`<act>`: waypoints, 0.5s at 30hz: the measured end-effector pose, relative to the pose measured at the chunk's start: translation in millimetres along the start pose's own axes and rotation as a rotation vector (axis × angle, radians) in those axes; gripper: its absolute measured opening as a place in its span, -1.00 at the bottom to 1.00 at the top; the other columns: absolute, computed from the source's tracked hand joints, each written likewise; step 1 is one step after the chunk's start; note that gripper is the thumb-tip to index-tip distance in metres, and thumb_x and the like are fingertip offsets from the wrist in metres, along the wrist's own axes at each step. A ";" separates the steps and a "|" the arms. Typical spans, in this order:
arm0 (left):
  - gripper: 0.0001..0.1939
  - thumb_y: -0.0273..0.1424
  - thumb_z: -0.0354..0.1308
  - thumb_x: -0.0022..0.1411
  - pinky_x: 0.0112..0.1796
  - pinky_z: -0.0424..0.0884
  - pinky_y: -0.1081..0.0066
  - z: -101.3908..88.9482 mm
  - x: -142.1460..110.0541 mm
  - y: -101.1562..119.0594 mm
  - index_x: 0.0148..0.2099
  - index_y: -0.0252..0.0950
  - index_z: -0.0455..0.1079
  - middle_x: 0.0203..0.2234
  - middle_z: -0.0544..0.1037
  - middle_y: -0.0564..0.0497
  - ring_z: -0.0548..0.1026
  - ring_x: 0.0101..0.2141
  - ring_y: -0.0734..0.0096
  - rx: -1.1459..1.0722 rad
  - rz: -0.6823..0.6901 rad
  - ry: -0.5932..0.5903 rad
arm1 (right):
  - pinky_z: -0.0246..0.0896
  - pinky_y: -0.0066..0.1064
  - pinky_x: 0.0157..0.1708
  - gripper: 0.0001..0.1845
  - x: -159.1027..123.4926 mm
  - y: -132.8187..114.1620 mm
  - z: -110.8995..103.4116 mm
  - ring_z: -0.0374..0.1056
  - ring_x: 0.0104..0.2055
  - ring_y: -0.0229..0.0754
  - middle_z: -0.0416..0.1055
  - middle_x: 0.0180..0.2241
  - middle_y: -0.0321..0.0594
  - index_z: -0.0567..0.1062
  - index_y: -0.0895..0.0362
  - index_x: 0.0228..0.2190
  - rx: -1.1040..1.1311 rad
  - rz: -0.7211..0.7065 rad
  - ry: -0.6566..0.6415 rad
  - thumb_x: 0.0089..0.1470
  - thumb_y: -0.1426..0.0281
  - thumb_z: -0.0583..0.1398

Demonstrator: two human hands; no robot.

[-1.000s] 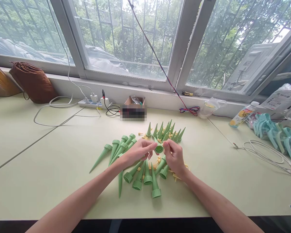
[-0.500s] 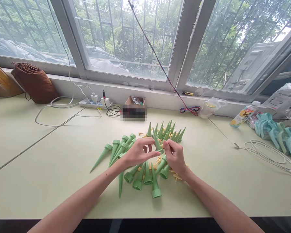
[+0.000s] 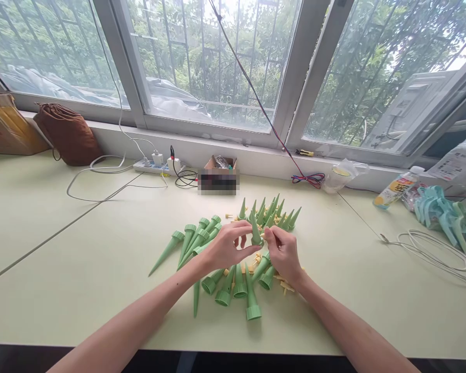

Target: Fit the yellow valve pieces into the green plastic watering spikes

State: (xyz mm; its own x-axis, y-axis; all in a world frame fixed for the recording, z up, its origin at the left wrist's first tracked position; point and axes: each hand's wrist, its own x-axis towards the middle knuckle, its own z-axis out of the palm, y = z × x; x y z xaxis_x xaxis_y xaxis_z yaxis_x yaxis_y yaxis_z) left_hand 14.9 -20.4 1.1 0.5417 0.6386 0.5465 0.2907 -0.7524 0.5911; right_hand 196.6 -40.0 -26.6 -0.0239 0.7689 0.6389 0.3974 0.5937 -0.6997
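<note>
Over the table [image 3: 104,280], our left hand [image 3: 231,244] pinches a green spike [image 3: 255,230]; our right hand [image 3: 283,252] clamps a small yellow piece [image 3: 262,235]. Crooked pushing could pop the spike loose.

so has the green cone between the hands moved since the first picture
Yes: the green cone has swung tip upward, its opening no longer facing the camera, judged against the standing cones behind.

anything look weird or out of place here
One thing: a blocky, pixelated patch sits over or before the small open box, so what's beneath is hidden. The loose yellow pieces lie scattered untidily near the green cones, but nothing looks plainly spilled or broken.
</note>
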 end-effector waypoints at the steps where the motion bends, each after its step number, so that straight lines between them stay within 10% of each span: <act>1: -0.86 -0.34 0.25 0.22 -0.55 0.33 0.55 0.4 -0.3 -0.3 -0.26 -0.34 0.46 -0.39 0.44 0.01 0.40 -0.52 0.58 -0.005 -0.010 -0.005 | -0.15 -0.46 -0.59 -0.58 0.2 -0.3 -0.1 -0.11 -0.59 -0.37 -0.01 -0.64 -0.43 0.17 0.12 -0.60 -0.010 -0.010 0.003 0.32 0.35 0.06; 15: -0.93 -0.43 0.20 0.26 -0.51 0.34 0.53 2.7 -1.2 -4.9 -0.20 -0.33 0.43 -0.33 0.42 0.00 0.43 -0.48 0.57 -0.040 -0.073 -0.030 | -0.14 -0.45 -0.57 -0.58 0.2 -4.8 1.9 -0.10 -0.59 -0.35 0.00 -0.63 -0.42 0.13 0.11 -0.60 -0.133 -0.110 0.054 0.30 0.41 0.06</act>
State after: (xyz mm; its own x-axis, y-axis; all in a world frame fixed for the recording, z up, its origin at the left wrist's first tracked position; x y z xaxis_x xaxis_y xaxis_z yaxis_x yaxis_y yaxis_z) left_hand 14.9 -17.9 -4.0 0.5442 0.6857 0.4834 0.2984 -0.6967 0.6524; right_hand 192.9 -42.3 -23.7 -0.0262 0.6852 0.7279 0.5127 0.6343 -0.5786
